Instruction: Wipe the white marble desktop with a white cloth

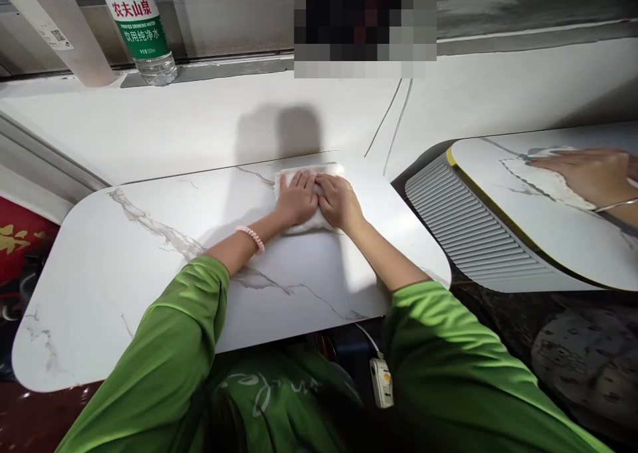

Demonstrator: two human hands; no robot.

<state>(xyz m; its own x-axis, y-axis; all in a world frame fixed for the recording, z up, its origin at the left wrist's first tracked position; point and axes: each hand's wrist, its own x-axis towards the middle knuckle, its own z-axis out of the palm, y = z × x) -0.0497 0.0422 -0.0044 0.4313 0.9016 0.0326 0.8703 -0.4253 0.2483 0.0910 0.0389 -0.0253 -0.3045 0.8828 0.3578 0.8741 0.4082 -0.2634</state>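
Note:
A white cloth [304,174] lies near the far edge of a white marble-patterned table [149,267]. My left hand [298,198] and my right hand [337,200] rest side by side on top of it, palms down, fingers stretched flat and pointing away from me. A pink bead bracelet [250,236] circles my left wrist. Both arms are in green sleeves. Most of the cloth is hidden under my hands.
A water bottle [142,31] with a green label stands on the sill at back left beside a pale tube [64,31]. At right, another person's hand [588,174] presses a white cloth [548,184] on a second table [548,240]. A ribbed grey panel [468,227] lies between the tables.

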